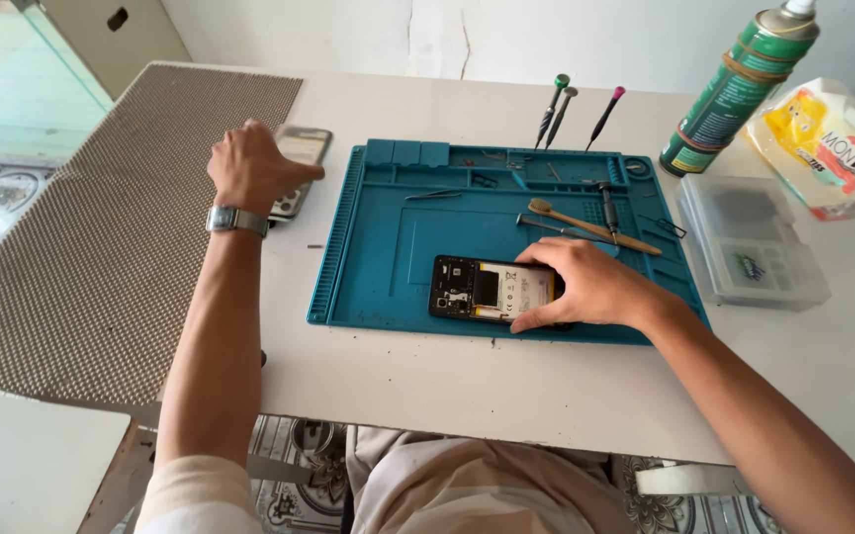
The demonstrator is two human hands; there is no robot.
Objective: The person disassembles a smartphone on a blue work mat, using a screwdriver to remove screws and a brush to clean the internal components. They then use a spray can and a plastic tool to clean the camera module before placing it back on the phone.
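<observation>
Opened phone (482, 290), back cover off and its insides showing, is lying flat on the blue work mat (388, 247) near the mat's front edge. We are seeing its long axis running left to right, roughly along that edge, with the dark camera end pointing left and the other end hidden under the right hand (585, 287). We are resting that hand palm down on the phone's right part, fingers spread and curved over it, thumb along the near edge, pressing rather than lifting.

We are reaching the left hand (249, 166), a wristwatch (236, 220) on its wrist, out to a second phone (299, 168) that is lying on the white table (506, 386) just left of the mat; the fingers are curled over its near side, though we cannot tell how firmly they are gripping.

Behind the opened phone, a brush with a wooden handle (590, 225) and a dark-handled tool (608, 206) are lying across the mat. Three screwdrivers (558, 107) are standing upright at its far edge. A green spray can (739, 89), a clear plastic box (752, 242) and a yellow and white packet (828, 143) are sitting to the right, well apart from the phone. A grey mesh mat (101, 257) is covering the table's left side.
</observation>
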